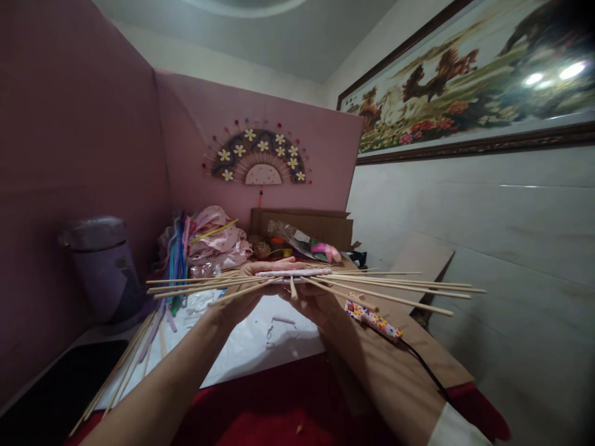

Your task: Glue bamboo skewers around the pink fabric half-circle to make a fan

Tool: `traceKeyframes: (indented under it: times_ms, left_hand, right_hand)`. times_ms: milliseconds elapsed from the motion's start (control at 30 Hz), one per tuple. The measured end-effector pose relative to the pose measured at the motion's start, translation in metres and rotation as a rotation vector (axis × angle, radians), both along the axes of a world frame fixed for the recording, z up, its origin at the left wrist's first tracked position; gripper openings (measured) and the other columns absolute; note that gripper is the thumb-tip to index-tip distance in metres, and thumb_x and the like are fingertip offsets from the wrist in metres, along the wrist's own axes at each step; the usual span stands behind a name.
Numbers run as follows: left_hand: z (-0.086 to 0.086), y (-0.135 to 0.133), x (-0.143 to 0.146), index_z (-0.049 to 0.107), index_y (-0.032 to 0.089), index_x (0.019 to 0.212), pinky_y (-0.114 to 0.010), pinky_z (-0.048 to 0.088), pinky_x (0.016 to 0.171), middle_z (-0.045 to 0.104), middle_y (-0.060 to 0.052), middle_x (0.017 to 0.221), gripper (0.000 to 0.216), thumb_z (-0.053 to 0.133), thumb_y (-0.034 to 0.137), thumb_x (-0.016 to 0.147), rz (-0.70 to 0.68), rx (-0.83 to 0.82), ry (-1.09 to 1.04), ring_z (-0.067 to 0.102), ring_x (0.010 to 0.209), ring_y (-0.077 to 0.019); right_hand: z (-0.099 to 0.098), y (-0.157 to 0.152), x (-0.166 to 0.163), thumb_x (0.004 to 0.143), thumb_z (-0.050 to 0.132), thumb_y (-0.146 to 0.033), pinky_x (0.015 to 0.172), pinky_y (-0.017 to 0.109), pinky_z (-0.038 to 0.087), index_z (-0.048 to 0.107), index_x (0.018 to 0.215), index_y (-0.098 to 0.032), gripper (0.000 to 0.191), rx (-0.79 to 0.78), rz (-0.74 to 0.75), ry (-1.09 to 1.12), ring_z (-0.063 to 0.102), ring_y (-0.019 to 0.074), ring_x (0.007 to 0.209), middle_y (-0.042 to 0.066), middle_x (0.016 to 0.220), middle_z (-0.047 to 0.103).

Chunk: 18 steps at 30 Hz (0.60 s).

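Note:
Level in front of me is a spread of pale wooden sticks [400, 283] seen edge-on, fanning out left and right from a thin pink covered centre piece [294, 272]. My left hand [253, 269] is closed on the centre piece from the left, its fingers lying along the far side. From below and the right, my right hand [318, 302] grips the same piece; the sticks hide part of its fingers. One stick end points straight at me between the hands. To the right, a flower-patterned glue gun [374, 319] with a black cord lies on cardboard.
Loose sticks [125, 365] lie at the left by a black mat [51, 390]. Behind are coloured pipe cleaners [179, 254], pink fabric [220, 238], twine [259, 246] and a cardboard box [311, 224]. A decorated fan [263, 155] hangs on the pink panel. A lidded bin [106, 272] stands left.

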<state>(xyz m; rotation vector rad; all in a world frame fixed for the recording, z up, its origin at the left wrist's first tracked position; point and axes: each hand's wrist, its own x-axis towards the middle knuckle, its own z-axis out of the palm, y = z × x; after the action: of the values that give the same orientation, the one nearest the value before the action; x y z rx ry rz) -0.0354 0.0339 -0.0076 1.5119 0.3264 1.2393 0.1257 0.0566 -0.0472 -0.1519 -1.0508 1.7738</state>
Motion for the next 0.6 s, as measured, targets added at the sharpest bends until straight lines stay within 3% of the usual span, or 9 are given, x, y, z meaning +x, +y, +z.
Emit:
traceKeyframes:
  times_ms: [233, 433, 600]
  left_hand:
    - [0.007, -0.014, 0.011, 0.075, 0.020, 0.092, -0.047, 0.038, 0.098, 0.069, -0.012, 0.107, 0.028, 0.072, 0.023, 0.065, 0.083, -0.014, 0.045, 0.049, 0.120, -0.0349]
    - [0.003, -0.014, 0.015, 0.073, 0.020, 0.097, -0.044, 0.039, 0.098, 0.071, -0.010, 0.103, 0.035, 0.070, 0.011, 0.063, 0.139, -0.013, 0.008, 0.057, 0.112, -0.0326]
    - [0.003, -0.014, 0.016, 0.072, 0.019, 0.100, -0.045, 0.041, 0.096, 0.072, -0.010, 0.102, 0.037, 0.069, 0.011, 0.064, 0.126, -0.011, 0.013, 0.057, 0.111, -0.0327]
  right_hand:
    - [0.001, 0.004, 0.002, 0.060, 0.066, -0.014, 0.083, 0.031, 0.050, 0.064, 0.070, -0.022, 0.014, -0.069, -0.029, 0.133, 0.064, 0.0139, 0.076, -0.004, 0.072, 0.070]
    - [0.001, 0.005, 0.000, 0.059, 0.057, -0.007, 0.081, 0.039, 0.051, 0.065, 0.084, -0.022, 0.030, -0.055, -0.012, 0.093, 0.064, 0.0180, 0.078, -0.001, 0.074, 0.070]
    - [0.005, 0.003, -0.002, 0.059, 0.054, -0.006, 0.080, 0.040, 0.050, 0.065, 0.087, -0.022, 0.034, -0.048, -0.029, 0.109, 0.064, 0.0185, 0.076, -0.001, 0.074, 0.070]
